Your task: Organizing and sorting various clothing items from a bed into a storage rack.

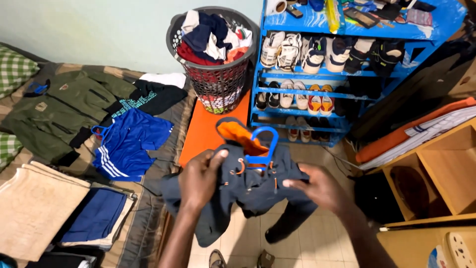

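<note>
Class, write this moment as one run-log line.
left hand: grips dark jacket | right hand: grips jacket | blue hanger: inside jacket | behind: laundry basket

A home bedroom. Folded clothes lie on a bed (148,218); a full laundry basket (218,74) stands beside a blue shoe rack (317,92) of paired shoes

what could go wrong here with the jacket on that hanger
The dark jacket hangs bunched and uneven on the blue hanger, so it may slide off one side. The left hand and right hand grip only fabric, not the hanger. Its low hem could drag the floor.
</note>
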